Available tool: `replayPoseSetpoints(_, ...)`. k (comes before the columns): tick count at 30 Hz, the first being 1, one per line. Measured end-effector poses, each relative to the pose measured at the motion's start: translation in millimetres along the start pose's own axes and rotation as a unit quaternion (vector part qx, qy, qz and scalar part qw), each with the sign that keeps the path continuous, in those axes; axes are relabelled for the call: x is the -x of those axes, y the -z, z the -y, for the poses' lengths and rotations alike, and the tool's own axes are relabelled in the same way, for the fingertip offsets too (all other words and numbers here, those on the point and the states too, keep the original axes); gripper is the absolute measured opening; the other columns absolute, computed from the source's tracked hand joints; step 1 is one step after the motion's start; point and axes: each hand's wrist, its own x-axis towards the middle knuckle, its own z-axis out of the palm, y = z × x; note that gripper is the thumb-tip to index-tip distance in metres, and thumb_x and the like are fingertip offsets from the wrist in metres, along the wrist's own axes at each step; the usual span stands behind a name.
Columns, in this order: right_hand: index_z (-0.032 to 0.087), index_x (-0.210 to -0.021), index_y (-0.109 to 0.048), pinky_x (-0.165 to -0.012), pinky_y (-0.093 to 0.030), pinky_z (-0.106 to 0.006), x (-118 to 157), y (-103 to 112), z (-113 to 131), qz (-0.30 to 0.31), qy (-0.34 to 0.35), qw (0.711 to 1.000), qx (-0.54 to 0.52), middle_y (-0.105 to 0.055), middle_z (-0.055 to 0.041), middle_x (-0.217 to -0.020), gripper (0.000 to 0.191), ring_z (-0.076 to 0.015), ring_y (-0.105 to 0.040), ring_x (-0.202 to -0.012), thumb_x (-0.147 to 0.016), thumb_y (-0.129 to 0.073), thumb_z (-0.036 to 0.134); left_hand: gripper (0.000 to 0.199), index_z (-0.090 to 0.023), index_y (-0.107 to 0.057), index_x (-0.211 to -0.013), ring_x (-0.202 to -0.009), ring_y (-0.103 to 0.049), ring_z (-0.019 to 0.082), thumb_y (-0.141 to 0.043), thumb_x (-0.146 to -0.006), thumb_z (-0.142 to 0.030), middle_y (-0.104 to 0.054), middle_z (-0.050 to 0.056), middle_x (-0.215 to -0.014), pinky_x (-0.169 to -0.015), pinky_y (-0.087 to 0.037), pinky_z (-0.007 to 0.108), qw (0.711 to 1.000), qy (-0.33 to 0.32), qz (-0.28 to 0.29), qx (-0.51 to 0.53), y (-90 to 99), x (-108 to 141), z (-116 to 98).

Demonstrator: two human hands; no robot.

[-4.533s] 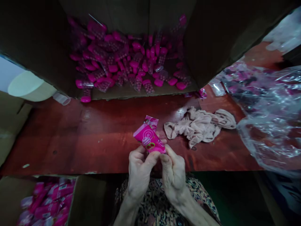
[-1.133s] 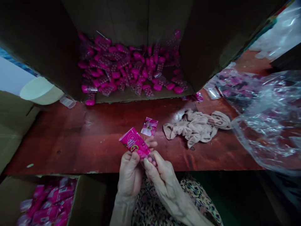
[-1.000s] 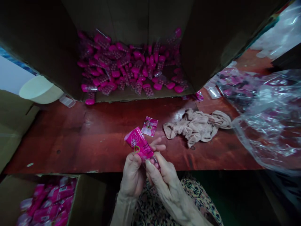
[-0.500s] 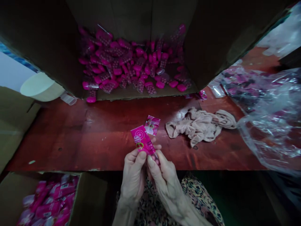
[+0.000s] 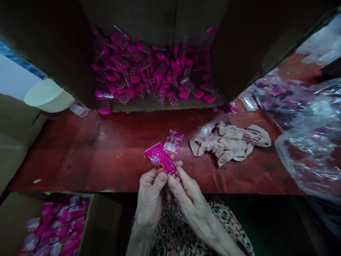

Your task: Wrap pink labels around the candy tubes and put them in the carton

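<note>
A flat pink printed sleeve (image 5: 160,159) is pinched between the thumb and fingers of my left hand (image 5: 151,193). My right hand (image 5: 188,193) grips a small clear bottle of pink balls (image 5: 177,177), mostly covered by the fingers. The bottle meets the lower right end of the sleeve; how far it sits inside is hidden. Just beyond my fingertips, a second pink sleeve (image 5: 174,141) lies flat on the red table (image 5: 128,142).
A big cardboard box (image 5: 149,109) on its side holds many pink-capped bottles (image 5: 161,71). Right of centre lies a crumpled cloth (image 5: 231,142), then a clear plastic bag (image 5: 306,160). A white tub (image 5: 48,96) stands at left. Below it, a carton holds pink-wrapped bottles (image 5: 57,227).
The sleeve has tilted further left, and the bottle's balls are more covered by it and my fingers. Both hands keep their grips. The view has shifted slightly.
</note>
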Motion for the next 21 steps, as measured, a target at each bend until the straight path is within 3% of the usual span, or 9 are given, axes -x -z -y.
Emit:
replayPoseSetpoints(3, 0.019, -0.1, -0.053, -0.051, -0.042, -0.019, -7.1, 4.7, 4.2, 0.117, -0.012, 0.987, -0.113, -0.054, 0.0024, -0.072, 0.02, -0.0074, -0.048, -0.054, -0.089, -0.048, 0.036, 0.026, -0.015, -0.071, -0.093, -0.038, -0.043, 0.002, -0.061, -0.077, -0.032, -0.07, 0.012, -0.101, -0.038, -0.04, 0.016, 0.999, 0.013, -0.038, 0.02, 0.7, -1.6, -4.9)
replayPoseSetpoints(6, 0.016, -0.085, -0.054, -0.048, -0.042, -0.018, -8.9, 3.0, -0.2, 0.091, 0.006, 0.988, -0.128, -0.054, 0.0026, -0.064, 0.021, -0.0067, -0.049, -0.048, -0.09, -0.046, 0.035, 0.028, -0.015, -0.07, -0.096, -0.034, -0.036, 0.0, -0.061, -0.076, -0.032, -0.069, 0.012, -0.1, -0.031, -0.037, 0.014, 0.998, 0.039, -0.048, 0.026, -3.2, 0.6, -5.3)
replayPoseSetpoints(10, 0.015, -0.074, -0.056, -0.04, -0.04, -0.016, -6.8, 0.4, -12.9, 0.046, 0.007, 0.991, -0.124, -0.051, 0.0041, -0.052, 0.028, -0.0068, -0.05, -0.041, -0.089, -0.047, 0.037, 0.028, -0.014, -0.07, -0.094, -0.03, -0.028, -0.002, -0.061, -0.077, -0.033, -0.069, 0.013, -0.098, -0.024, -0.028, 0.011, 0.997, 0.074, -0.018, 0.002, -8.2, 4.6, 2.3)
replayPoseSetpoints(16, 0.014, -0.061, -0.056, -0.035, -0.039, -0.014, -14.0, 5.7, -16.5, 0.089, -0.028, 0.969, -0.23, -0.053, 0.0026, -0.049, 0.035, -0.0049, -0.048, -0.035, -0.085, -0.052, 0.039, 0.026, -0.014, -0.07, -0.089, -0.034, -0.028, -0.001, -0.061, -0.076, -0.035, -0.069, 0.013, -0.099, -0.027, -0.035, 0.012, 0.998, 0.061, 0.014, -0.001, -5.5, 2.9, 11.6)
replayPoseSetpoints(21, 0.014, -0.056, -0.056, -0.034, -0.038, -0.013, -18.9, 5.5, -13.9, 0.084, -0.007, 0.968, -0.235, -0.052, 0.0027, -0.046, 0.039, -0.0049, -0.048, -0.034, -0.083, -0.055, 0.042, 0.026, -0.015, -0.071, -0.089, -0.035, -0.028, 0.0, -0.062, -0.075, -0.035, -0.07, 0.011, -0.093, -0.029, -0.036, 0.013, 0.998, 0.059, 0.021, -0.003, -0.6, 3.3, 9.0)
